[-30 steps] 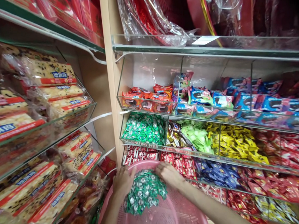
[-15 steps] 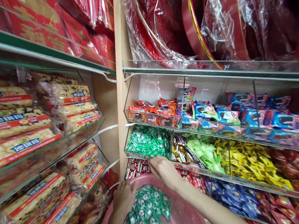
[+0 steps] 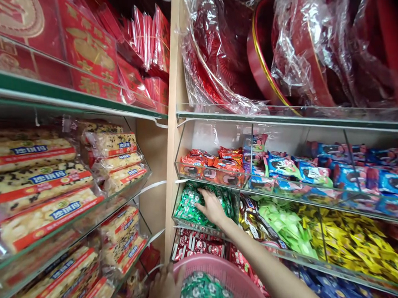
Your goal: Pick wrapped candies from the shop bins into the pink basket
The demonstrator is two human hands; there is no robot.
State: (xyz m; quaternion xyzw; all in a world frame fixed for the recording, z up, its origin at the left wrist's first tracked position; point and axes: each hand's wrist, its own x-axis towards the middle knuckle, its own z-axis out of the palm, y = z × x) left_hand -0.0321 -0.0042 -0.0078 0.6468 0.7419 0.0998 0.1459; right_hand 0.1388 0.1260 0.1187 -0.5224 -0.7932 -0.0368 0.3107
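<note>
"Head view: where is the right hand [image 3: 210, 207]?"

"On the green sweets [image 3: 185, 207] in the clear compartment [image 3: 196, 225], with thumb and fingers apart. I can't tell if any sweet is held."

"And the left hand [image 3: 164, 286]?"

"At the left side of the pink basket [image 3: 251, 282], its grip clamped on the rim."

"What's inside the basket?"

"A pile of matching green sweets [image 3: 205, 293]. The basket sits just below the red-and-white packets [image 3: 197, 244]; its lower part is out of view."

"Anything beside the compartment?"

"Dark-and-gold packets [image 3: 252, 217] to its right, then light green packets [image 3: 286, 224] and yellow packets [image 3: 353, 238]. Orange-red packets [image 3: 216, 161] lie above."
</note>
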